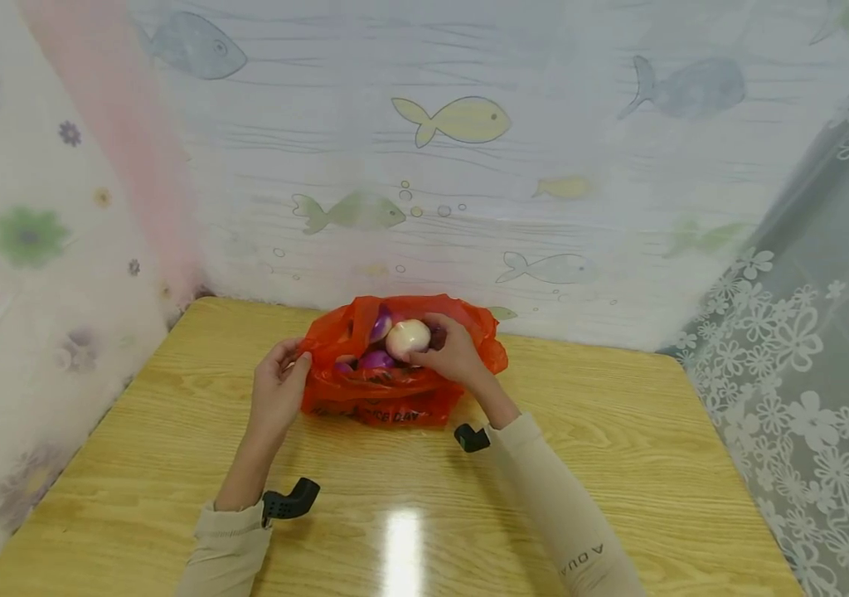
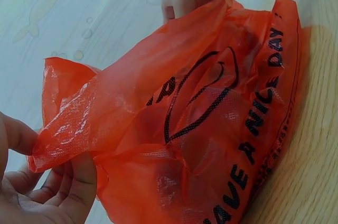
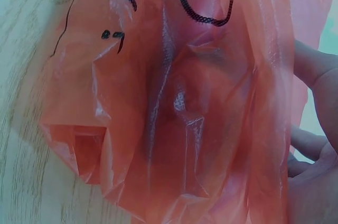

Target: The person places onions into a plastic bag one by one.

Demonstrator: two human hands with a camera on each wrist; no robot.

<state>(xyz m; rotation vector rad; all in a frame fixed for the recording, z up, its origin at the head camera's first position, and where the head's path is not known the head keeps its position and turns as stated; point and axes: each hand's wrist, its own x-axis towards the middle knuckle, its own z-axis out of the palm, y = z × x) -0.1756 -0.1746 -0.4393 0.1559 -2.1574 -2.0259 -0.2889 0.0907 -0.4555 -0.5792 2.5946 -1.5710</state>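
An orange plastic bag point(image 1: 387, 398) with black print sits at the far middle of the wooden table point(image 1: 618, 464). Purple onions point(image 1: 377, 360) show in its open mouth. My left hand point(image 1: 284, 377) pinches the bag's left edge point(image 2: 58, 134), holding it open. My right hand point(image 1: 447, 348) grips a pale white onion point(image 1: 407, 337) just above the bag's mouth. The right wrist view is filled by the bag's orange film point(image 3: 200, 108), with my fingers point(image 3: 311, 65) at its right edge.
Patterned fish curtains point(image 1: 469, 166) hang close behind the table, and floral curtains close in both sides. Bare tabletop lies in front of the bag, with a bright glare spot point(image 1: 402, 547) near me.
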